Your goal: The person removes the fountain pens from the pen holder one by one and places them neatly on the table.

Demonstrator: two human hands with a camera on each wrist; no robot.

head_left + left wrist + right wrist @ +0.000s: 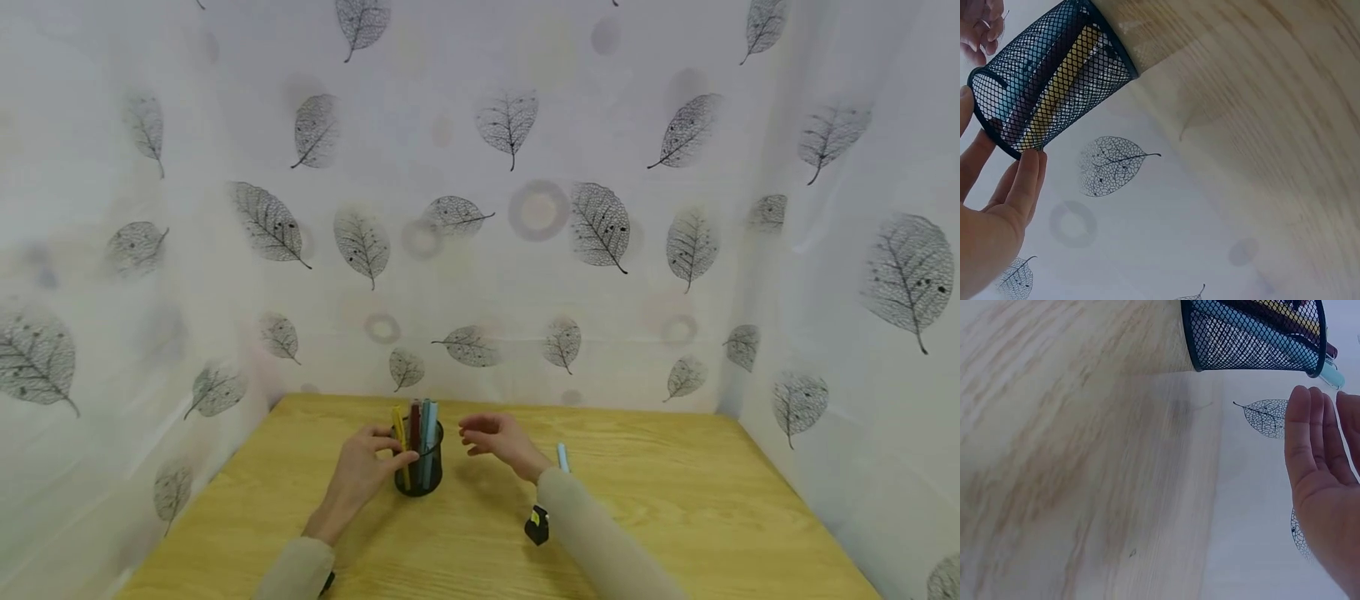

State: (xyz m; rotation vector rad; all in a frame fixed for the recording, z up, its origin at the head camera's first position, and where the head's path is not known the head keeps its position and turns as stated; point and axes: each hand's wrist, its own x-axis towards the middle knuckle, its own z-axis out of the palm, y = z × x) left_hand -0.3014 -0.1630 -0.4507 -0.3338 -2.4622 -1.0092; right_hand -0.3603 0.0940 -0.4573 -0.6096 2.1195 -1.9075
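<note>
Wood bench [457,550], toward far edge: my left hand [358,469] grips the mesh cup [1054,78] at its rim; my right hand [502,440], fingers relaxed, thumb apart, just beside it.

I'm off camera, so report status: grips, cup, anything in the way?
Left grip holds mesh cup by its rim; right grip open, empty, beside it. Cup upright, markers inside. Pale blue marker lies beyond right sleeve. Nothing seen blocking right grip.
</note>
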